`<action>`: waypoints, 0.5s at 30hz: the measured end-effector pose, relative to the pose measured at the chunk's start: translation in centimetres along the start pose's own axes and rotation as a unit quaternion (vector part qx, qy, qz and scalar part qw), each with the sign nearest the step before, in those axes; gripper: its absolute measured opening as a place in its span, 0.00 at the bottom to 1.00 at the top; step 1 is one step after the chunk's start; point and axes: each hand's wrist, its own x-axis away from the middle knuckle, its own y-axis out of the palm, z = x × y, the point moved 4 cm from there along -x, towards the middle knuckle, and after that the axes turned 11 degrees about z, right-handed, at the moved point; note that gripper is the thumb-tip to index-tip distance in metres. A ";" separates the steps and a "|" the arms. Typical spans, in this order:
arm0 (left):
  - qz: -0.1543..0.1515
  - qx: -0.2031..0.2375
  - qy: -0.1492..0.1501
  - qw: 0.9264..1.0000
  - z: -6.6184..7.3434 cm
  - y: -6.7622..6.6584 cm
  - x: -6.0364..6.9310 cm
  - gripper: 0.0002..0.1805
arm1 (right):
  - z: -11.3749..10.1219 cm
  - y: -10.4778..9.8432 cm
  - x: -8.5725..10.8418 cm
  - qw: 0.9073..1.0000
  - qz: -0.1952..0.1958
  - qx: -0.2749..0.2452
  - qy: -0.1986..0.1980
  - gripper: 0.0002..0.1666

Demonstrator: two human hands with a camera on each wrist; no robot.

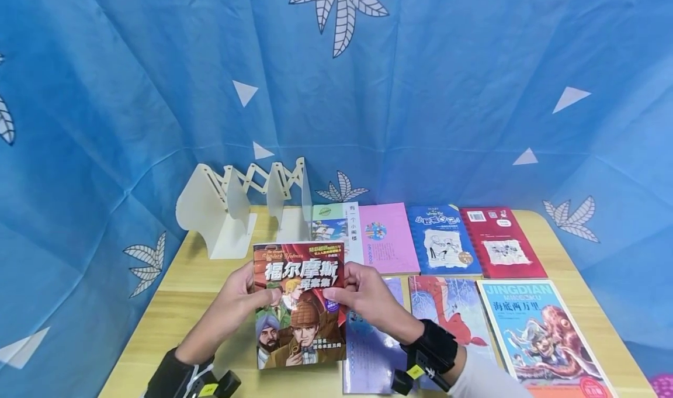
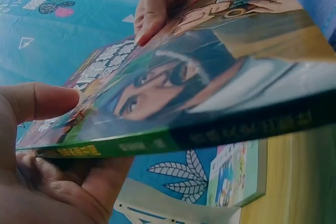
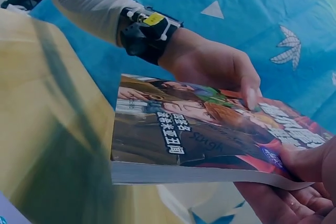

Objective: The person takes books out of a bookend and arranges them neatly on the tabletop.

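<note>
A paperback book (image 1: 299,334) with a detective in a brown cap on its cover is held up above the table's near side. My left hand (image 1: 236,304) grips its left edge, thumb on the cover and fingers behind. On the opposite edge my right hand (image 1: 370,296) pinches it the same way. In the left wrist view the book's green and dark spine (image 2: 157,142) faces the camera, beside the left hand (image 2: 47,145). From the right wrist, the pale page edges (image 3: 199,174) show near the right hand (image 3: 299,182).
A white folding bookend rack (image 1: 231,211) stands at the table's back left. Further right lie a pink book (image 1: 389,240), a blue book (image 1: 444,240) and a red book (image 1: 505,243). Nearer are a purple book (image 1: 368,351), a fox-covered book (image 1: 447,310) and an octopus-covered book (image 1: 541,334).
</note>
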 end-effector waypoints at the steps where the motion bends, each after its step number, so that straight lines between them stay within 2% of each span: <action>1: 0.006 -0.001 -0.001 1.000 -0.1 -0.1 0.0 0.33 | 0.2 0.2 0.0 1.000 -0.004 -0.006 0.005 0.14; 5: 0.049 -0.013 -0.004 0.999 -0.3 -0.6 -0.2 0.30 | 0.8 0.9 0.0 0.999 -0.010 -0.034 0.030 0.16; 8: 0.100 -0.043 -0.003 0.994 -0.4 -1.2 -0.3 0.30 | 1.4 1.4 0.1 0.997 -0.009 -0.055 0.048 0.16; 10: 0.124 -0.049 0.001 0.991 -0.4 -1.5 -0.3 0.32 | 1.8 1.7 0.2 0.997 -0.007 -0.059 0.054 0.15; 15: 0.175 -0.046 0.039 0.983 -0.4 -2.0 -0.5 0.29 | 2.7 1.9 0.1 0.998 0.008 -0.043 0.053 0.15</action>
